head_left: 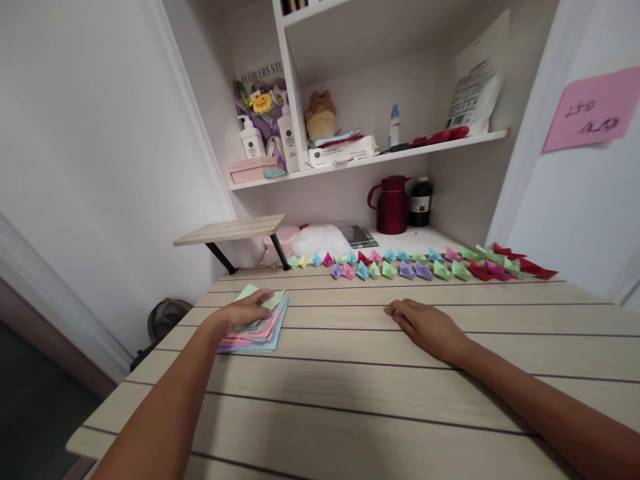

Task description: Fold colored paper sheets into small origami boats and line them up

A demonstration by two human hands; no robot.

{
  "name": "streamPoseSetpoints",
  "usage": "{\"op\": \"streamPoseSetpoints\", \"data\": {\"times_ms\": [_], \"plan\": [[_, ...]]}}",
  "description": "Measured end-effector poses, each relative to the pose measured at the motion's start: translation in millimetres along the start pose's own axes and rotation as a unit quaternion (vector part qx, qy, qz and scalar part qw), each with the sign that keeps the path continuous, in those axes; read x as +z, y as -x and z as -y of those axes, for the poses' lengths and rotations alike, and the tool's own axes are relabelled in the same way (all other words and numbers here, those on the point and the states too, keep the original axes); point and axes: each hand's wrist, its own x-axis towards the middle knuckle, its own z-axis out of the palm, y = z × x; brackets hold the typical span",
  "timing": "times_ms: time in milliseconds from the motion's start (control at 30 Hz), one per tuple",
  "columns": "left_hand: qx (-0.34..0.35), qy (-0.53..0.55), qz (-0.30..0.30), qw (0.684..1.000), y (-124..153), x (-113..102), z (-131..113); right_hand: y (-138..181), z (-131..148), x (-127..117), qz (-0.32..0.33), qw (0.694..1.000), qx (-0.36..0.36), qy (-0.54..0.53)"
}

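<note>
While the half-open left hand is touching paper at ten o'clock, grip unclear, the right hand is lying half-open, seemingly empty. Light pressure should be sparing creases.

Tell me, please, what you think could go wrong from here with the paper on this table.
The uneven stack of multicoloured paper sheets might slide or fan apart if the left hand, which lies over it, drags sideways.

The small folded boats of coloured paper stand close together along the back of the pale wood-plank table, so a careless sweep of the right hand could knock several out of line.
</note>
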Motion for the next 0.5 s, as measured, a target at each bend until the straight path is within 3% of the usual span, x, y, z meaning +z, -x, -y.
{"op": "streamPoseSetpoints", "data": {"times_ms": [267, 500], "plan": [[0.011, 0.056, 0.002, 0.998, 4, -4, 10, 0, -2, 1, -0.007, 1.000, -0.003, -0.015], [0.027, 0.024, -0.059, 0.998, -3, -2, 17, 0, -1, 1, -0.017, 0.999, -0.004, -0.028]]}}
